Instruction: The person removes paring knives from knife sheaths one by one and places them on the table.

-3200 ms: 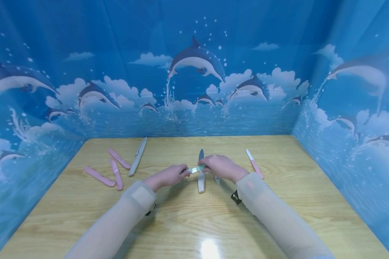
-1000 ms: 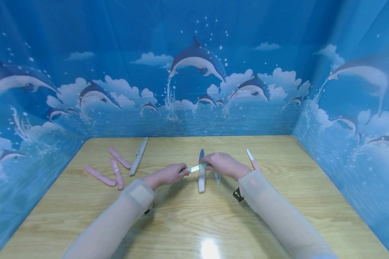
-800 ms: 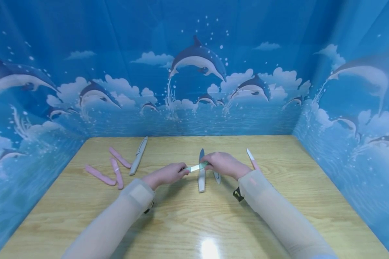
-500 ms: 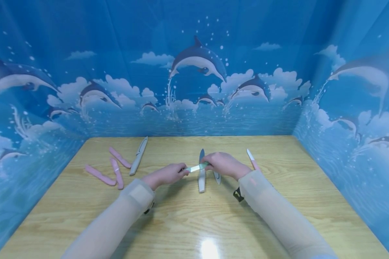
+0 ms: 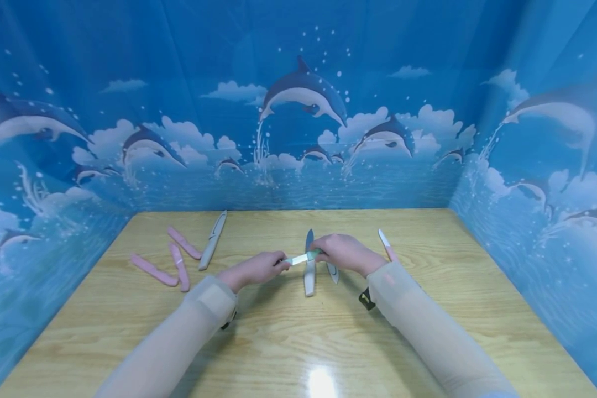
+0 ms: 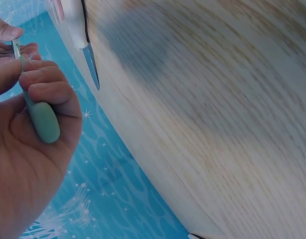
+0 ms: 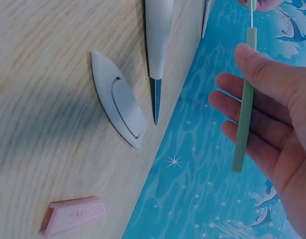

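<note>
A small green knife is held level between both hands above the middle of the table, a short length of shiny blade point(image 5: 300, 259) showing between them. The left hand point(image 5: 260, 268) curls round its rounded pale-green end point(image 6: 45, 122). With thumb and fingers, the right hand point(image 5: 345, 254) pinches a long, flat-ended green part point(image 7: 244, 109); whether this is handle or sheath I cannot tell. Under the hands lies a white-handled knife point(image 5: 309, 277) with a dark blade. Beside it, close to the right hand, is a pale grey slotted sheath point(image 7: 118, 102), partly hidden in the head view.
Several pink pieces point(image 5: 154, 270) lie at the left of the wooden table point(image 5: 258, 354), near a long grey slotted sheath point(image 5: 212, 241). On the right lies a pink-handled knife point(image 5: 385, 239), partly behind the right wrist. A blue dolphin-print curtain point(image 5: 298, 182) encloses the back and sides.
Compared with about three seconds ago, the hands are slightly farther apart and more blade shows between them. The right forearm has shifted a little right, covering the pink knife's handle. Recently, almost no motion.
</note>
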Available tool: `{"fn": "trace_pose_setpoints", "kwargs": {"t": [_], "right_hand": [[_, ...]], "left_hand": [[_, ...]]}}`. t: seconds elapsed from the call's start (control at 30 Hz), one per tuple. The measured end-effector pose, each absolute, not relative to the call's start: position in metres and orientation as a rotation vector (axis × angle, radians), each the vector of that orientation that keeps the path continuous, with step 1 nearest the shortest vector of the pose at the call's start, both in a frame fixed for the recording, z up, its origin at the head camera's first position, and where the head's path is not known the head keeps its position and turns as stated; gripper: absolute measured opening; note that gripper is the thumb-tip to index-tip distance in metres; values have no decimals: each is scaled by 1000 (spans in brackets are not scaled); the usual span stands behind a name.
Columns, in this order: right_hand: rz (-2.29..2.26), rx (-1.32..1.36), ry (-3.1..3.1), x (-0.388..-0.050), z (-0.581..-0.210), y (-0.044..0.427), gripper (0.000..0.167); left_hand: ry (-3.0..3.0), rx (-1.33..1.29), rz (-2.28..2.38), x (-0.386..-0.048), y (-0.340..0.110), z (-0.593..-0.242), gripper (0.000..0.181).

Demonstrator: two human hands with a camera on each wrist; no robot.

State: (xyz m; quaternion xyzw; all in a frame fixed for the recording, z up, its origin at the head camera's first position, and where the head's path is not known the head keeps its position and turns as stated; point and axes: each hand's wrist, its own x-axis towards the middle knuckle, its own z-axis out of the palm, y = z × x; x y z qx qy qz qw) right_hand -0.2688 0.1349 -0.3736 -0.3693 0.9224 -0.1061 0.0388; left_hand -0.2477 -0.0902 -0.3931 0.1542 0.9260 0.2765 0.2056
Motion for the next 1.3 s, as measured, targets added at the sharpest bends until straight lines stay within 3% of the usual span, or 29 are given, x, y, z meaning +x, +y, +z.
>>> {"fn": "trace_pose_setpoints", "kwargs": {"t": [1.3], "right_hand": [[-359,-1149,2829,-270,-371,142,21]], "left_hand": [[2584,428,778,-247,-92,-395,23]]}}
